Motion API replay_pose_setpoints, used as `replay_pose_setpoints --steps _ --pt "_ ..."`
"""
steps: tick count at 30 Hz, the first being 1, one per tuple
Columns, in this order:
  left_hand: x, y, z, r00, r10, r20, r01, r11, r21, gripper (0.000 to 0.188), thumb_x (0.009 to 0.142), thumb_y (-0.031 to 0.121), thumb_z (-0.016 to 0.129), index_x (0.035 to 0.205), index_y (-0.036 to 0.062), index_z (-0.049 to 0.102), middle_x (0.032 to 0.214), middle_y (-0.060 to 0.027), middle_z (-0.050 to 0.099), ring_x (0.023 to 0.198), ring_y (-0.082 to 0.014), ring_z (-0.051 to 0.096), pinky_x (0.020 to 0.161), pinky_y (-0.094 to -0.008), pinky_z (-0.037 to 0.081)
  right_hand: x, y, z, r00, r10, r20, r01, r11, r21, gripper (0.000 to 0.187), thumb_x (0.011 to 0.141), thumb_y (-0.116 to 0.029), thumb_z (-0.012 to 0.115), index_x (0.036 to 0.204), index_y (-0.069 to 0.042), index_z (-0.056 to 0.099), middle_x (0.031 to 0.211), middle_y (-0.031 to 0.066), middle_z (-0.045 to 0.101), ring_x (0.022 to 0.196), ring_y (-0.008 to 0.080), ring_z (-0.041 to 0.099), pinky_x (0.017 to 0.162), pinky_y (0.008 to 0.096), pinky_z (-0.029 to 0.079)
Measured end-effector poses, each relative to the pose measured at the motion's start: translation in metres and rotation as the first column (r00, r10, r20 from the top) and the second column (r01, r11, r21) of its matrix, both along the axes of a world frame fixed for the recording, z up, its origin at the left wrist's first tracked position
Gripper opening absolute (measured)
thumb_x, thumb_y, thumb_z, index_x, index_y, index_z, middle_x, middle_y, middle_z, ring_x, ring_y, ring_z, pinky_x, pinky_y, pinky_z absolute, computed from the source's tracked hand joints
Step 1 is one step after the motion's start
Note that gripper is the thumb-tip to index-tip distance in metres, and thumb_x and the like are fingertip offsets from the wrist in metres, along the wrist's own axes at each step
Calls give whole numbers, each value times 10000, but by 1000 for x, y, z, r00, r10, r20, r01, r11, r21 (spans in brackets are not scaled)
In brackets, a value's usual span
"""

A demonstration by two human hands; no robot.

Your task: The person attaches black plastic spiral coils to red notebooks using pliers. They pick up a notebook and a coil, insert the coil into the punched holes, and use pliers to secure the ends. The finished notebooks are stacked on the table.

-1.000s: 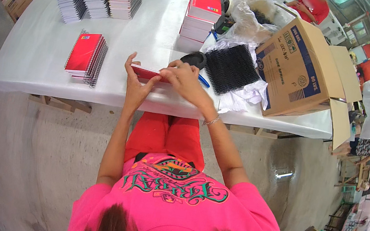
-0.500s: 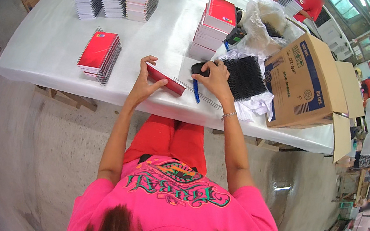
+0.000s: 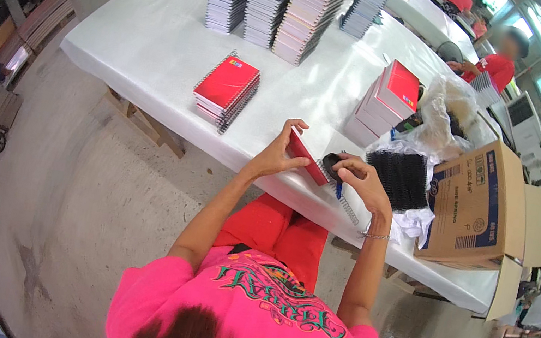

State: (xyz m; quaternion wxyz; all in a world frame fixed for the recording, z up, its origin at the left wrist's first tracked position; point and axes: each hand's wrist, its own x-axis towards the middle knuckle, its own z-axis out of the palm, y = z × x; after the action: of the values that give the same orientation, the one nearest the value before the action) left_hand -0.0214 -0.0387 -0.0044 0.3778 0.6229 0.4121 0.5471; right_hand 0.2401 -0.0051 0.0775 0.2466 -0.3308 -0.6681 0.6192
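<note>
Near the table's front edge my left hand [image 3: 275, 158] is closed on a small red notebook [image 3: 307, 156], held tilted with its edge towards my right hand. A thin metal spiral wire [image 3: 349, 211] trails from the notebook's near end past the table edge. My right hand [image 3: 367, 182] is closed on a black rounded tool [image 3: 330, 164] pressed close against the notebook's end. Below it shows a blue piece [image 3: 338, 190]; whether it belongs to the black tool I cannot tell. Left of my hands lies a short stack of red spiral-bound notebooks [image 3: 227, 84].
Tall stacks of spiral notebooks [image 3: 263, 7] stand at the back. A pile of red-covered books [image 3: 388, 97] sits ahead of my right hand. Black spiral coils [image 3: 397, 179] lie on white paper beside an open cardboard box [image 3: 474, 210]. Another person [image 3: 500, 68] is at the far right.
My right hand has brought the black tool up against the notebook's end, from a spot beyond it. The head view has turned, so the table's things appear further right.
</note>
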Motion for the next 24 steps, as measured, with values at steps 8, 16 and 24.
replay_pose_setpoints --steps 8,16,24 --pt "-5 2 1 996 -43 82 47 998 -46 804 759 189 825 1369 138 303 1175 -78 426 1004 -175 484 913 -347 422 -22 -1 21 979 -161 125 147 983 114 238 901 -233 709 956 -2 710 1253 114 592 952 140 585 847 264 477" --pt "-5 3 -4 997 -75 27 76 996 -40 835 786 171 799 1422 128 259 1232 -101 395 1122 -219 477 1005 -375 394 -11 1 -8 997 -48 -53 34 971 -235 382 977 -384 607 1092 -27 677 1105 49 640 979 120 574 855 301 470" --pt "3 -4 -1 997 1 -79 6 995 97 888 830 192 769 1486 122 173 1289 -157 375 1238 -281 422 1096 -437 332 -5 -3 -28 975 -104 -196 40 952 -305 489 980 -446 583 1153 7 639 1083 72 647 943 135 596 845 305 499"
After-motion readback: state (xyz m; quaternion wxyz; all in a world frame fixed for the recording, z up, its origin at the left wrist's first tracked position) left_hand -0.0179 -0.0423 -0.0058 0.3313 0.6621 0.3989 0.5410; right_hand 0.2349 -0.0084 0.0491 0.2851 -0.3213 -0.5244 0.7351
